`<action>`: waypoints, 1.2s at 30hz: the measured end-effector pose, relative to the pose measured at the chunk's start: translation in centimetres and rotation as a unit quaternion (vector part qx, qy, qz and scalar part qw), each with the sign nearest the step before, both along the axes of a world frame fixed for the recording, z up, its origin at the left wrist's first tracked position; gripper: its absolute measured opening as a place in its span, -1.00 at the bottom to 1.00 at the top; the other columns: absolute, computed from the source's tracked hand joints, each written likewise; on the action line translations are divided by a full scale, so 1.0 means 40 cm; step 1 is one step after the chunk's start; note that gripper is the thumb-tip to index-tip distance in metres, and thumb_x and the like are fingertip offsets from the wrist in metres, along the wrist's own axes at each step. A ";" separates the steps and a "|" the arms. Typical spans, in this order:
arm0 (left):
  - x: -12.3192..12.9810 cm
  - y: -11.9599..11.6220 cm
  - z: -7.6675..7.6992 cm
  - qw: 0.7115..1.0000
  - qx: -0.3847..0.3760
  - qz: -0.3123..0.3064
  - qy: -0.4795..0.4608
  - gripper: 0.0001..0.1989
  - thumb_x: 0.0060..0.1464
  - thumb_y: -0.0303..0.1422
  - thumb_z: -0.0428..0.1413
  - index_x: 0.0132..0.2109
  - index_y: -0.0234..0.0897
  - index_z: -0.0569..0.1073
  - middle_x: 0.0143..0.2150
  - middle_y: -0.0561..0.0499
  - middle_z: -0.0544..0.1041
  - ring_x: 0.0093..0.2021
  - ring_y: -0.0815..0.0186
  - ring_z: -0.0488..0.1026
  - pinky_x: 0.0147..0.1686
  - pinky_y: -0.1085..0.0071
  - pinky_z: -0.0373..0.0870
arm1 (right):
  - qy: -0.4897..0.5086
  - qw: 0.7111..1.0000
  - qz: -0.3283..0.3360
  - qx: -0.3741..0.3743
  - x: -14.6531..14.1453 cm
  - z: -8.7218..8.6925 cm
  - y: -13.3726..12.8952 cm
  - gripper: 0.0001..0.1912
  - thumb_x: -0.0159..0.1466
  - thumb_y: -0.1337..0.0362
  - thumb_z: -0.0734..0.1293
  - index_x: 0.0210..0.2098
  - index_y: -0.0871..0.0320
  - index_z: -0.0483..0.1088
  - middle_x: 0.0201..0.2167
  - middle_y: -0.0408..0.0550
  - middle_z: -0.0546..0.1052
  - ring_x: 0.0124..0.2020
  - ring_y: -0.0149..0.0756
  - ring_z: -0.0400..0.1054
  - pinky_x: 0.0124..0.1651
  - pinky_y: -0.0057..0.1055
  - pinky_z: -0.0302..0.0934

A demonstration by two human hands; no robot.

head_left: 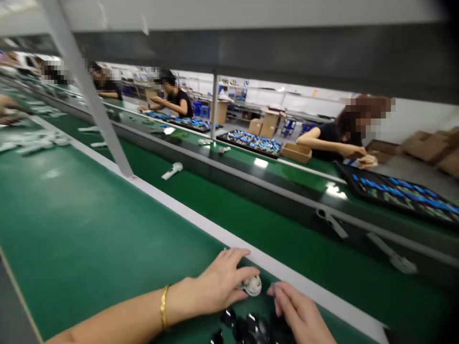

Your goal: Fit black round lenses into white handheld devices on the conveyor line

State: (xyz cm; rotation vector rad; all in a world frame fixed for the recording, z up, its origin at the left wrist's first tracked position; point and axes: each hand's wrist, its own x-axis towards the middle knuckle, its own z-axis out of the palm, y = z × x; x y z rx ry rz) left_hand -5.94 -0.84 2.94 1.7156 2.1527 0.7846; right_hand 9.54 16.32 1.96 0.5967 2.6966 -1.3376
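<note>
My left hand (pixel 222 284) is closed around a white plastic part with a round, ring-shaped end (pixel 254 285). The rest of that part is hidden under my palm and fingers. Just to the right, my right hand (pixel 301 308) has its thumb and forefinger pinched together. Something small and greyish shows at those fingertips, too blurred to name. Below and between my hands, several glossy black pieces (pixel 247 327) lie in a pile on the green work surface (pixel 118 253).
Beyond a white ledge (pixel 201 222) runs a green conveyor belt (pixel 229 210) carrying scattered white parts (pixel 172 170). A slanted post (pixel 89 95) stands at left; more white parts (pixel 39 138) are heaped there. Co-workers sit across, beside black trays (pixel 401 191).
</note>
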 end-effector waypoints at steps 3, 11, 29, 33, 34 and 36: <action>-0.007 0.007 0.001 0.996 -0.013 0.007 -0.087 -0.31 0.05 -0.30 0.19 0.26 0.01 0.07 0.22 -0.07 0.20 0.20 0.08 0.15 0.19 0.06 0.08 | -0.001 0.999 -0.027 -0.042 -0.006 0.006 0.003 -0.61 0.37 0.06 0.00 -0.38 0.09 0.29 -0.59 -0.20 0.39 -0.49 -0.34 0.30 -0.33 -0.44 0.13; 0.020 0.069 -0.018 0.997 -0.049 -0.008 -0.063 -0.42 -0.04 -0.40 0.25 0.12 -0.16 0.26 0.00 -0.06 0.33 -0.02 0.15 0.32 0.00 0.22 0.31 | -0.031 0.999 -0.003 0.027 -0.046 0.024 -0.008 -0.69 0.33 0.19 0.08 -0.50 0.10 0.25 -0.61 -0.20 0.43 -0.52 -0.36 0.28 -0.41 -0.46 0.04; -0.031 0.070 -0.010 0.950 -0.137 0.068 -0.272 -0.67 0.22 -0.25 -0.14 0.07 -0.20 0.32 -0.46 0.08 0.44 -0.60 0.37 0.39 -0.55 0.48 0.33 | -0.027 0.998 -0.020 0.045 -0.071 0.039 -0.022 -0.71 0.30 0.26 0.12 -0.49 0.13 0.34 -0.61 -0.17 0.43 -0.53 -0.37 0.27 -0.44 -0.48 0.02; -0.017 0.060 0.009 0.992 -0.071 0.062 -0.086 -0.67 0.25 -0.26 -0.12 0.11 -0.15 0.29 -0.07 -0.05 0.43 -0.13 0.19 0.45 -0.11 0.25 0.36 | -0.050 0.994 -0.003 0.095 -0.100 0.052 -0.033 -0.73 0.29 0.32 0.13 -0.46 0.13 0.38 -0.58 -0.13 0.44 -0.51 -0.34 0.27 -0.42 -0.45 -0.01; -0.010 0.057 0.014 0.994 -0.068 0.051 -0.068 -0.65 0.23 -0.23 -0.08 0.14 -0.12 0.26 0.01 -0.06 0.38 -0.05 0.15 0.41 -0.06 0.21 0.33 | -0.051 0.993 0.002 0.106 -0.105 0.056 -0.035 -0.74 0.28 0.33 0.13 -0.45 0.14 0.38 -0.56 -0.11 0.46 -0.48 -0.33 0.29 -0.40 -0.44 -0.01; 0.005 0.050 0.022 0.994 -0.080 0.031 -0.070 -0.51 0.14 -0.14 0.06 0.19 -0.09 0.17 0.05 -0.05 0.33 -0.02 0.11 0.38 -0.05 0.18 0.33 | -0.044 0.993 0.007 0.114 -0.113 0.060 -0.037 -0.74 0.28 0.35 0.12 -0.44 0.15 0.39 -0.51 -0.08 0.48 -0.45 -0.32 0.30 -0.39 -0.43 -0.01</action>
